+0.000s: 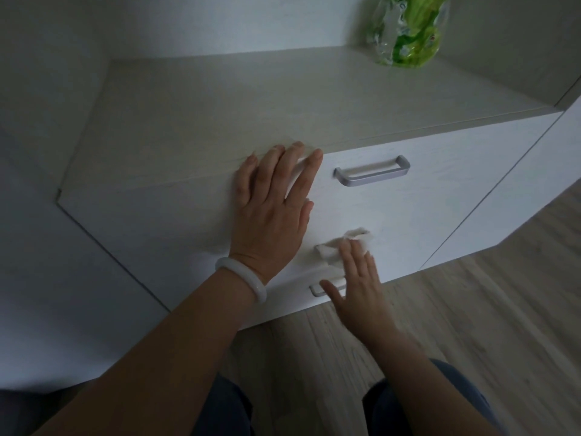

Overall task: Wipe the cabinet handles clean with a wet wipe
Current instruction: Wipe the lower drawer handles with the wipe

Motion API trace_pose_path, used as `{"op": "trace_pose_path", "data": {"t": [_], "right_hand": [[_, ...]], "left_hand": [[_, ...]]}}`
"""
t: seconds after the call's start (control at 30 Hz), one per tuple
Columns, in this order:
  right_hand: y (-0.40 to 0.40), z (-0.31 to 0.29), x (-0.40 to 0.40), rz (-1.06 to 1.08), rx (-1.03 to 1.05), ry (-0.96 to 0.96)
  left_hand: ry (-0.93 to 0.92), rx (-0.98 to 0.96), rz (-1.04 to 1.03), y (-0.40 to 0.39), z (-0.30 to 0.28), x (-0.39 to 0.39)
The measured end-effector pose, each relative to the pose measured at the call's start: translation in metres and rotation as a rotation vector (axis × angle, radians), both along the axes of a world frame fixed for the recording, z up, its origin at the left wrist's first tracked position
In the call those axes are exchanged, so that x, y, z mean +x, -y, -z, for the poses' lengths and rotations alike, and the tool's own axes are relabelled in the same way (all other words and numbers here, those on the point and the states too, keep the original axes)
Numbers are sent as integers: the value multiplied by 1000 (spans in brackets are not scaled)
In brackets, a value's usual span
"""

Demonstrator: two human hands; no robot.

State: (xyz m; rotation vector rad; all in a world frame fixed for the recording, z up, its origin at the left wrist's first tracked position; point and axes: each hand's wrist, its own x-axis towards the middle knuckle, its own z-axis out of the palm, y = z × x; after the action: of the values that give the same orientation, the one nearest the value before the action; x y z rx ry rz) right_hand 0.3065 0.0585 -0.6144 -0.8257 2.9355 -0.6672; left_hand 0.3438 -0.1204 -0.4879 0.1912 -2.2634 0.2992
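Right hand (pixel 356 287), fingers nearly straight, presses a white wet wipe (pixel 341 247) against the lower drawer front, just above the lower handle (pixel 325 289), which it partly hides. Left hand (pixel 275 209) lies flat and relaxed on the upper drawer front, fingertips at the cabinet (pixel 440 196) top edge, left of the upper handle (pixel 372 175). Green-printed plastic pack (pixel 408 29) on top, far right.

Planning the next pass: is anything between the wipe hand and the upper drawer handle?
Nothing visible blocks it. The right hand presses the wet wipe against the lower drawer front, and the face up to the upper handle is bare. The left hand rests flat to the handle's left, off that path.
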Motion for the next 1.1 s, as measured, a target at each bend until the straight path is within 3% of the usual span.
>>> {"op": "trace_pose_path", "data": {"t": [0.13,0.27,0.43,0.7,0.8,0.93,1.1], "right_hand": [[-1,3,1,-109,-6,-38],[-11,-1,-11,23,19,-40],[9,-6,12,-155,29,-80],[28,-6,20,30,-34,-2],[20,-4,15,7,4,-61],[10,-5,5,155,13,-68],[26,-8,21,-7,55,-87]], "left_hand": [[9,25,5,-3,-2,3],[13,42,18,-4,-3,4],[18,58,8,-5,-3,3],[-5,56,22,-3,-3,2],[5,52,26,-4,-5,4],[18,49,31,-4,-6,5],[39,44,16,-3,-5,6]]}}
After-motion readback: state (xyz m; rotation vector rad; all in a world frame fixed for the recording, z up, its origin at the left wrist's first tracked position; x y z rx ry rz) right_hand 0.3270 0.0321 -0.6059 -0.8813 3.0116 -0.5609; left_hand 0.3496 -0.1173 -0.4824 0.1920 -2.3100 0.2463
